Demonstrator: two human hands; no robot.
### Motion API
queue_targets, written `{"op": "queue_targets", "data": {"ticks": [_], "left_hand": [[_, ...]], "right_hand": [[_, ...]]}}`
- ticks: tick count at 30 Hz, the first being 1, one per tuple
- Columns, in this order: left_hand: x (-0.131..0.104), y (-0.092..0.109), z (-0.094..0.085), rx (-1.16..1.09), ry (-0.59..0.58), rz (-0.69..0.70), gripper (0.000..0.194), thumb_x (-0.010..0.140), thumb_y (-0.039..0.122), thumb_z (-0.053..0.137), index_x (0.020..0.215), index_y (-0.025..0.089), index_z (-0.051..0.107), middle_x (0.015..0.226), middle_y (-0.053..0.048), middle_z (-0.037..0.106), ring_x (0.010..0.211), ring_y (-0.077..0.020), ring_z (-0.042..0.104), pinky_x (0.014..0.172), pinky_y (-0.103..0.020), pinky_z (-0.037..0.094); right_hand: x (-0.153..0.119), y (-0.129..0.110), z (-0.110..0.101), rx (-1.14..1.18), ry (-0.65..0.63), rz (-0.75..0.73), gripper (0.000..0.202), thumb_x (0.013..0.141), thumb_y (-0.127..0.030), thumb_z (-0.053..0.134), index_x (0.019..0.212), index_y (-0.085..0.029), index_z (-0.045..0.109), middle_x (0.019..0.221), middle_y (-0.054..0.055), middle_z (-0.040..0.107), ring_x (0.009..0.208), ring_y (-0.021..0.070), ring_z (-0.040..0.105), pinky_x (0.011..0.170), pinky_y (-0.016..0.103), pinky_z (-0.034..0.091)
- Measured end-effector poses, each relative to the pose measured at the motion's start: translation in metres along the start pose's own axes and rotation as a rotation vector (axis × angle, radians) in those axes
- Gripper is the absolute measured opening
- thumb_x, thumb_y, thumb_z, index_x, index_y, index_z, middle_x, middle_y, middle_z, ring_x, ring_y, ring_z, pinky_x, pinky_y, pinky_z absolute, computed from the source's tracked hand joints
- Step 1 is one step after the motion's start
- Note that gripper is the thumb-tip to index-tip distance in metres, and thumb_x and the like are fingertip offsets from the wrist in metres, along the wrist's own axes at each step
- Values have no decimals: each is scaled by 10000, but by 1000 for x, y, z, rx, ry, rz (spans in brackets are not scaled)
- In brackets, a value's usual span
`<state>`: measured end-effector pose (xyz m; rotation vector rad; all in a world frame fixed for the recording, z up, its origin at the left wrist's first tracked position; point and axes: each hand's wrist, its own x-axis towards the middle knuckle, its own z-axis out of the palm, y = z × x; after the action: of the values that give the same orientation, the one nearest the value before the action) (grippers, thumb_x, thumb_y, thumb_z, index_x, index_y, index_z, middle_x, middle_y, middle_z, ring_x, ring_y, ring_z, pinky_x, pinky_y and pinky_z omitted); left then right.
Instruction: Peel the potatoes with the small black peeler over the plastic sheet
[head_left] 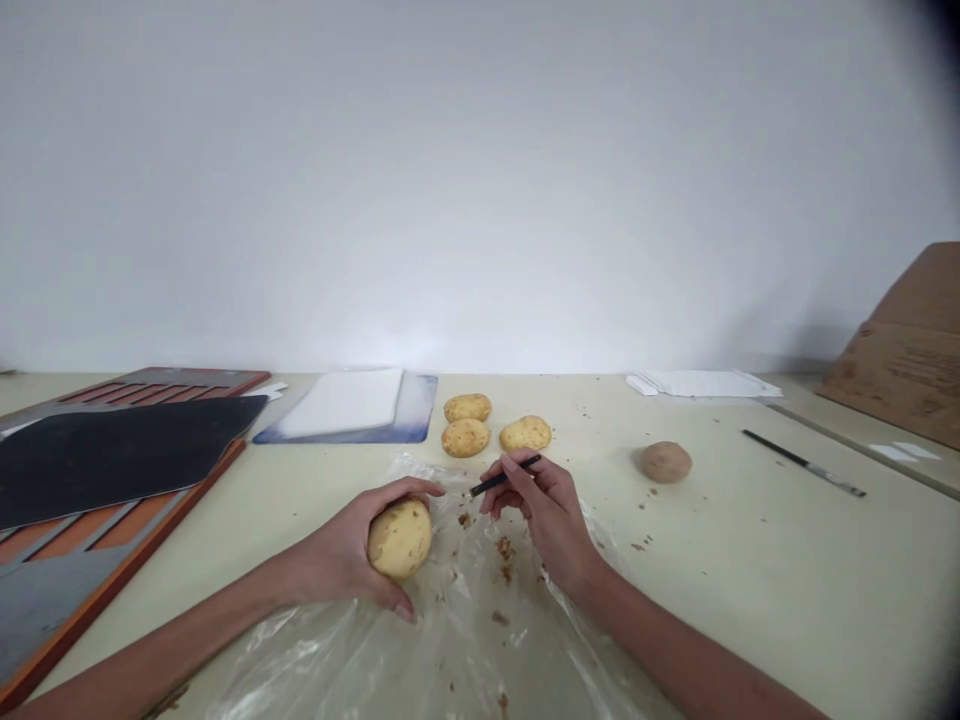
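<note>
Cupping hand: my left hand [346,532] bows thumb and forefinger wide around the potato [400,540], which sits against the palm near the middle of the scene; the other fingers are hidden, so I cannot tell how they press.
Potato face: yellow with brown flecks, left bare between finger and thumb, I think so that the tool can get at it.
Tool hand: my right hand [553,518] pinches the black tool [504,475] like a pen, fingertips drawn narrow, probably for fine control.
Tool tip: angled left and near, apart from the potato and from my left forefinger.
Plastic: a clear sheet [450,660] spread under my hands on the near side, likely to keep the crumbs [505,548] off the table [750,590]; some bits lie on the bare top at right anyway.
Yellow potatoes [465,438]: three on the far side, two at left one behind the other, one just to their right, seemingly grouped within reach.
Brown potato [666,462]: alone at right, well apart from the yellow ones, perhaps because its skin is darker.
Strip [802,462]: dark with a pale end, flat at far right; I cannot tell what it is.
Mat [420,405]: blue, far left under a white board [346,402], apparently set back to give my forearms room.
</note>
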<state>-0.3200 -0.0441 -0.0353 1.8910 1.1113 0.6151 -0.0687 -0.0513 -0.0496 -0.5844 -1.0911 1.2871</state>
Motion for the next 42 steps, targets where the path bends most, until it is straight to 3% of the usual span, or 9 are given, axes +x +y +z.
{"op": "queue_targets", "data": {"ticks": [4, 7, 13, 17, 25, 33, 42], "left_hand": [[1, -5, -11, 16, -63, 8, 1137, 323, 539, 1053, 1340, 284, 613, 1431, -77, 606, 1383, -349, 546, 1247, -486, 431], [1, -16, -21, 5, -125, 22, 1128, 385, 533, 1044, 1389, 304, 585, 1504, -88, 569, 1424, -342, 526, 1277, -505, 392], [4, -25, -23, -123, -174, 33, 888, 577, 524, 978, 1354, 309, 607, 1416, -49, 648, 1375, -297, 596, 1179, -427, 510], [4, -17, -20, -155, -157, 36, 881, 539, 490, 1003, 1304, 259, 629, 1337, -86, 681, 1299, -303, 646, 1121, -432, 552], [1, -10, -13, -171, -120, 51, 833, 528, 462, 1008, 1235, 224, 637, 1195, -76, 689, 1136, -243, 679, 1005, -361, 598], [1, -2, -7, -140, -109, 98, 865, 467, 495, 1027, 1213, 222, 687, 1241, -74, 666, 1192, -263, 644, 1087, -386, 550], [-3, 1, -1, -102, -100, 93, 802, 532, 429, 1009, 1234, 261, 661, 1211, -26, 715, 1156, -245, 674, 981, -305, 574]], "right_hand": [[-1, 2, 1, 3, 20, 32, 396, 907, -506, 758, 807, -132, 672, 728, 65, 712, 597, 166, 694, 575, 278, 532], [-1, 5, 1, 5, 35, 48, 407, 906, -513, 754, 788, -133, 665, 702, 67, 708, 582, 169, 694, 556, 273, 528], [0, 3, -1, 19, 69, 27, 377, 883, -488, 779, 795, -138, 670, 716, 55, 697, 581, 172, 690, 555, 286, 538], [-1, 0, -1, 24, 77, 23, 351, 900, -456, 773, 795, -134, 684, 704, 55, 700, 577, 160, 682, 542, 267, 531], [-9, -5, 0, 7, -28, 53, 331, 983, -439, 692, 860, -135, 737, 757, 73, 730, 638, 158, 703, 593, 256, 548], [-19, -4, 9, -1, -147, 90, 288, 1022, -413, 647, 936, -165, 767, 845, 56, 731, 707, 146, 707, 663, 259, 569], [-25, -2, 16, -61, -257, 149, 149, 994, -318, 707, 965, -182, 760, 838, 27, 732, 720, 125, 707, 672, 236, 564]]}}
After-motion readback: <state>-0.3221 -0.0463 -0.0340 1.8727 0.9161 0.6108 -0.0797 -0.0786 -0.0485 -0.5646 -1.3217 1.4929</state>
